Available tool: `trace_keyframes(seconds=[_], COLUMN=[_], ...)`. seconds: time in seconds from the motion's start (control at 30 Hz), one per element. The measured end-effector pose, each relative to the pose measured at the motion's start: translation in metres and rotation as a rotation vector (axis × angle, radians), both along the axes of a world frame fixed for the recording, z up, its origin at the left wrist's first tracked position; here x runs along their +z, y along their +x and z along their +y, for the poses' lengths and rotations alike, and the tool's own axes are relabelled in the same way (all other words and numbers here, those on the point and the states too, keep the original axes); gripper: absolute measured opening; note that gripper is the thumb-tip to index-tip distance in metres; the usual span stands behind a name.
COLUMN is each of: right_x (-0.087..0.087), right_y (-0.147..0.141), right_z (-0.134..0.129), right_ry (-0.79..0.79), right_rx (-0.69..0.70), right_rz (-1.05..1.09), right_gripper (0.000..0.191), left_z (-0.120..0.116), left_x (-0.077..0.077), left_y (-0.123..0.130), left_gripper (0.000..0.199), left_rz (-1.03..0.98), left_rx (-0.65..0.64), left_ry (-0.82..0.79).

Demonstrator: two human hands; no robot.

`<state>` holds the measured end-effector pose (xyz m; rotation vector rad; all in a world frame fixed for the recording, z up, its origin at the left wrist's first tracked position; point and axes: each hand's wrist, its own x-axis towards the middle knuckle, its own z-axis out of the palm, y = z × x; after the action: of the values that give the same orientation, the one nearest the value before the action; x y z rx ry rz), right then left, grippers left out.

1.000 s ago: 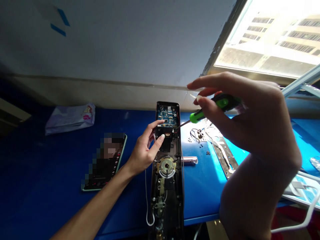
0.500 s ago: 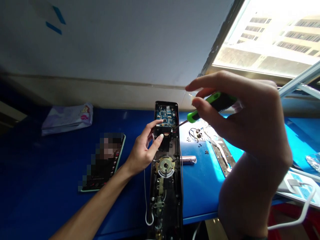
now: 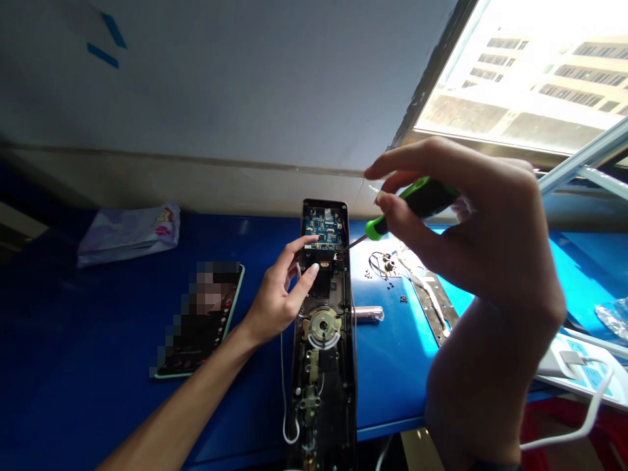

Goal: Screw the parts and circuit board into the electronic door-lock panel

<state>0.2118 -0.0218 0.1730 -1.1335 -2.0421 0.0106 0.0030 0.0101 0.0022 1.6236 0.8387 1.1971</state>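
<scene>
Right of centre, my right grip point(image 3: 483, 229) wraps a green-and-black screwdriver point(image 3: 428, 196); mid-frame, my left grip point(image 3: 280, 296), thumb and forefinger spread, touches the black device point(image 3: 336, 376) at its circuit board point(image 3: 324, 221).

At twelve o'clock we face a pale grey wall point(image 3: 245, 85) above a lighter band point(image 3: 226, 183). Toward two, we look through a bright window point(image 3: 510, 72) at a building point(image 3: 581, 77); sunlight streaks the blue table point(image 3: 392, 386) at three, while its nine o'clock side lies dim.
</scene>
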Motion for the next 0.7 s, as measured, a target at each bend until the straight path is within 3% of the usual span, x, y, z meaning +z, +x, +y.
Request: trace_keyframes(seconds=[0.07, 0.13, 0.27, 0.37, 0.43, 0.57, 0.63, 0.7], right_x=[0.0009, 0.0013, 0.0002, -0.0005, -0.0002, 0.0011, 0.0010, 0.0005], right_y=[0.0010, 0.0010, -0.0009, -0.0013, -0.0004, 0.0012, 0.0009, 0.0000], right_z=[-0.0002, 0.0002, 0.0022, 0.0026, 0.0016, -0.0004, 0.0000, 0.0015], right_ry=[-0.014, -0.014, 0.019, 0.042, 0.050, -0.025, -0.024, 0.000], right_rx=[0.060, 0.085, -0.005, -0.063, -0.060, 0.073, 0.100, 0.051], right_rz=[0.006, 0.010, 0.007, -0.026, -0.034, 0.032, 0.050, 0.042], right_gripper=[0.038, 0.040, 0.010, 0.012, 0.004, 0.042, 0.044, 0.032], left_z=[-0.0002, -0.0004, -0.0004, -0.0002, 0.0000, 0.0001, 0.0002, 0.0003], left_x=[0.0002, 0.0005, 0.0008, 0.0004, -0.0002, -0.0009, -0.0007, -0.0002], left_y=[0.0002, 0.0005, 0.0008, 0.0005, 0.0002, -0.0001, 0.0000, 0.0002], left_gripper=[0.043, 0.042, 0.043, 0.044, 0.043, 0.043, 0.042, 0.042], left_rz=[0.006, 0.007, -0.003, -0.006, 0.000, 0.004, 0.003, 0.006], left_rx=[0.006, 0.009, 0.002, 0.001, 0.004, 0.005, 0.006, 0.007], left_ry=[0.005, 0.005, -0.008, -0.003, 0.003, 0.005, 0.013, 0.016])
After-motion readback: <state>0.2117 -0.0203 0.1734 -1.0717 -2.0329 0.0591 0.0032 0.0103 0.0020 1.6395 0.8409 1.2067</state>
